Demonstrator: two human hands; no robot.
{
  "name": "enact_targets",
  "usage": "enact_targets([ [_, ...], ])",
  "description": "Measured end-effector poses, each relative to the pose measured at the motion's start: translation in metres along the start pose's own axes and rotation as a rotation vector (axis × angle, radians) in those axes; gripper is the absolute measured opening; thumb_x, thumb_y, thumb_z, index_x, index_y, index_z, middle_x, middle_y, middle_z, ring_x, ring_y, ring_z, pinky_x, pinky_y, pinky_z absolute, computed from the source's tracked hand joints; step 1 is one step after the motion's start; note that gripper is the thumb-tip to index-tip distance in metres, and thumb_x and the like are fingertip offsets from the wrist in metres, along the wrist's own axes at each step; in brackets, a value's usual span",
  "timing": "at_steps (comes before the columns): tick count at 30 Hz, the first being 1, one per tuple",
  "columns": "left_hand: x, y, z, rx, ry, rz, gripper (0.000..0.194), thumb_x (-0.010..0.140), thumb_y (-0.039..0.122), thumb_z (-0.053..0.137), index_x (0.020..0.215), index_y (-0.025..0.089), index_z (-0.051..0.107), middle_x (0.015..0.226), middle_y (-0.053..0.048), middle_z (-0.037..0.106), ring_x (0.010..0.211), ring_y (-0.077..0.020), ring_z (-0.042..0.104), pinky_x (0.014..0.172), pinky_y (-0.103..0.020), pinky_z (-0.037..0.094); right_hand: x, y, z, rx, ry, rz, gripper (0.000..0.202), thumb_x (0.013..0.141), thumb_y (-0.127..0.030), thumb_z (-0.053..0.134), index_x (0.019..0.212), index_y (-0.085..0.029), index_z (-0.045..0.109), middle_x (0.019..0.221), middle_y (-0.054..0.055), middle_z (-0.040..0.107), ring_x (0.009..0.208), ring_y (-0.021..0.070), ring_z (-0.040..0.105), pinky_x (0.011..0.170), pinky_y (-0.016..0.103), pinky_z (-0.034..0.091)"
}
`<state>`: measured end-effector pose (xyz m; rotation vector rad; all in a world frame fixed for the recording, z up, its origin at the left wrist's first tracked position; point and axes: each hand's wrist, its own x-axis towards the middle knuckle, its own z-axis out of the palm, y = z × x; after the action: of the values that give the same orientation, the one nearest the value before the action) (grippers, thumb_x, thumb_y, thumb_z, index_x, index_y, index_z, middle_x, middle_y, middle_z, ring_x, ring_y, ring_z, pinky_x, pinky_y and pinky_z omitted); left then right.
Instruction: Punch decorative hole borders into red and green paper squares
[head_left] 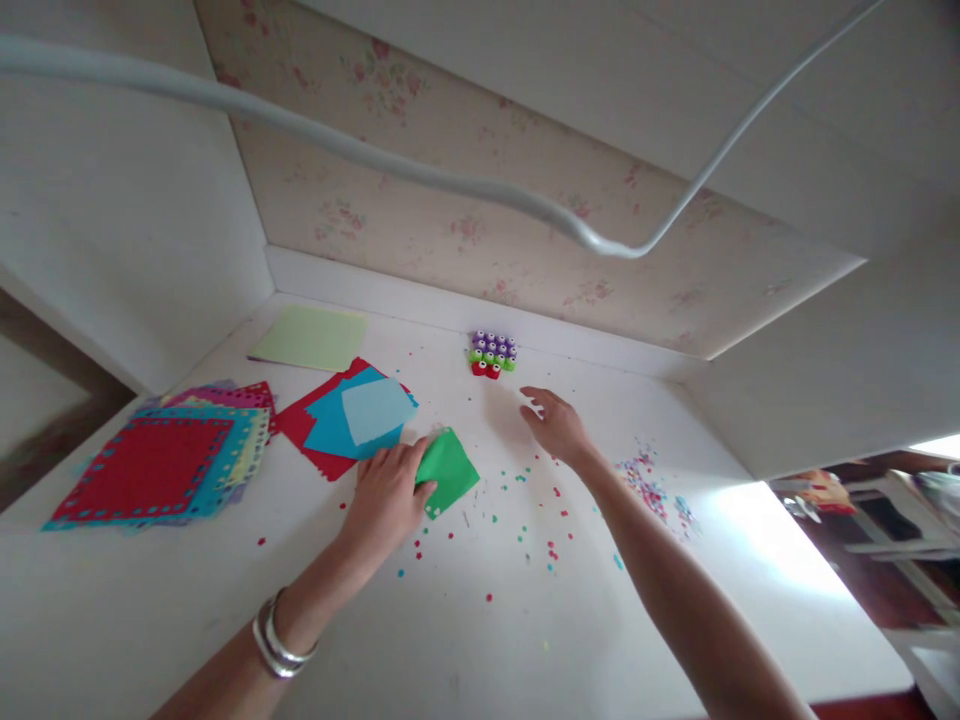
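My left hand (390,490) pinches the left side of a green piece of paper (451,475), which has small punched holes at its lower corner. Held above the table, my right hand (553,422) is empty with its fingers curved and apart. Just beyond it, small paper punches (493,352) in purple, green and red stand in rows near the wall. To the left of the green paper lie a pale blue sheet (375,410), a blue sheet (324,425) and a red sheet (298,412), overlapping.
A stack of coloured sheets with punched borders (161,465) lies at the left. Pale green paper (307,337) rests at the back left. Punched paper bits (551,550) are scattered mid-table, with a denser pile of confetti (649,480) at right. A white cable (450,180) hangs across above.
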<state>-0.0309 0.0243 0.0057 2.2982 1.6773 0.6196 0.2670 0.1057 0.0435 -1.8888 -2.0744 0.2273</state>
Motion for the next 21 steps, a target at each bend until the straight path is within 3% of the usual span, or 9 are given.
enact_targets([
  [4, 0.000, -0.001, -0.003, -0.144, -0.017, 0.013, 0.034, 0.083, 0.017, 0.061, 0.117, 0.020, 0.057, 0.108, -0.009, 0.061, 0.102, -0.0264, 0.060, 0.086, -0.040, 0.047, 0.052, -0.026, 0.024, 0.001, 0.001, -0.033, 0.048, 0.093, -0.016, 0.045, 0.141, -0.019, 0.049, 0.141, 0.010, 0.053, 0.113, 0.0218, 0.061, 0.097, 0.033, 0.048],
  [7, -0.001, 0.000, -0.007, -0.244, -0.016, -0.001, 0.017, 0.085, 0.014, 0.058, 0.100, 0.020, 0.058, 0.106, -0.007, 0.062, 0.096, -0.0221, 0.063, 0.083, -0.034, 0.049, 0.075, -0.033, 0.030, -0.025, -0.022, -0.076, 0.046, 0.090, -0.008, 0.046, 0.133, -0.017, 0.059, 0.138, 0.010, 0.056, 0.123, 0.0242, 0.054, 0.104, 0.033, 0.041],
  [9, 0.000, 0.001, -0.011, -0.289, -0.030, -0.021, 0.011, 0.088, 0.017, 0.055, 0.099, 0.021, 0.056, 0.099, -0.006, 0.066, 0.089, -0.0219, 0.066, 0.076, -0.032, 0.049, 0.077, -0.034, 0.029, -0.041, -0.036, -0.095, 0.043, 0.089, -0.005, 0.048, 0.126, -0.018, 0.065, 0.131, 0.011, 0.061, 0.118, 0.0248, 0.057, 0.102, 0.033, 0.042],
  [14, 0.003, 0.003, -0.015, -0.548, 0.004, -0.179, 0.023, 0.091, 0.037, 0.054, 0.106, 0.020, 0.051, 0.081, -0.005, 0.068, 0.071, -0.0229, 0.070, 0.057, -0.029, 0.047, 0.053, -0.022, 0.027, -0.054, -0.036, -0.083, 0.032, 0.093, -0.014, 0.051, 0.120, -0.018, 0.068, 0.116, 0.012, 0.064, 0.103, 0.0221, 0.063, 0.095, 0.031, 0.044],
  [18, 0.006, 0.009, -0.020, -0.967, -0.094, -0.366, 0.038, 0.086, 0.049, 0.058, 0.108, 0.020, 0.049, 0.079, -0.002, 0.069, 0.053, -0.0183, 0.068, 0.040, -0.023, 0.043, 0.022, -0.010, 0.026, -0.019, -0.031, -0.058, 0.028, 0.093, -0.019, 0.054, 0.115, -0.020, 0.070, 0.114, 0.010, 0.063, 0.100, 0.0202, 0.063, 0.092, 0.031, 0.046],
  [21, 0.007, 0.015, -0.027, -1.134, -0.094, -0.442, 0.040, 0.081, 0.048, 0.065, 0.105, 0.019, 0.051, 0.083, -0.003, 0.071, 0.058, -0.0182, 0.071, 0.041, -0.022, 0.047, -0.005, -0.008, 0.025, 0.018, -0.017, -0.045, 0.028, 0.091, -0.019, 0.055, 0.114, -0.021, 0.070, 0.114, 0.009, 0.062, 0.098, 0.0206, 0.064, 0.090, 0.033, 0.049],
])
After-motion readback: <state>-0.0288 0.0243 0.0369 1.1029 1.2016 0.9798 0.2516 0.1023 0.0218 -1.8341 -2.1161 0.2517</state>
